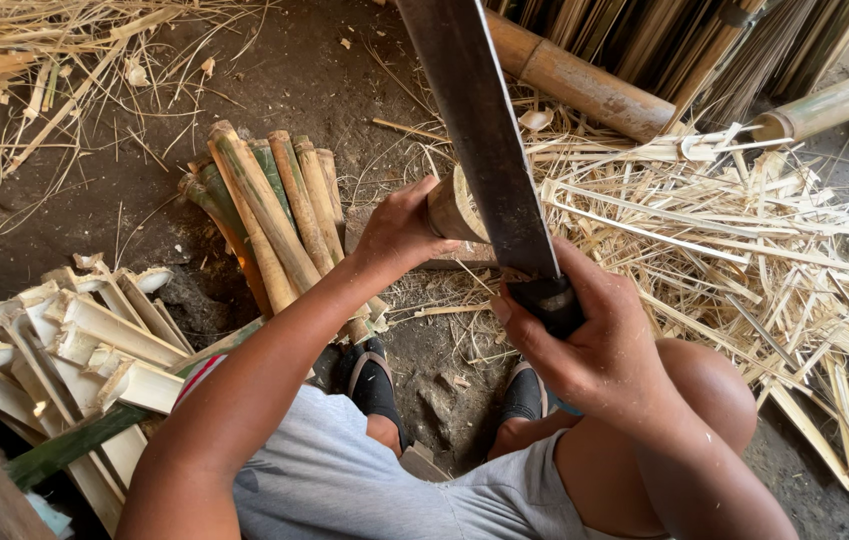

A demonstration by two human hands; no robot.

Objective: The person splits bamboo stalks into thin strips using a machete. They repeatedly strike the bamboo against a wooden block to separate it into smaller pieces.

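My right hand (594, 345) grips the dark handle of a long machete (479, 130), whose broad blade points up and away from me. My left hand (399, 230) holds a short upright piece of bamboo (451, 210) by its top, just left of the blade. The blade's edge lies against the bamboo piece. The bamboo stands on a flat wooden block (444, 258), mostly hidden by my hands.
A bundle of split bamboo sticks (274, 215) leans on the dirt floor at left. Pale cut bamboo slats (94, 345) are stacked at lower left. Thin strips and shavings (744, 240) litter the right. Whole bamboo poles (584, 85) lie at the top. My sandalled feet (374, 385) are below.
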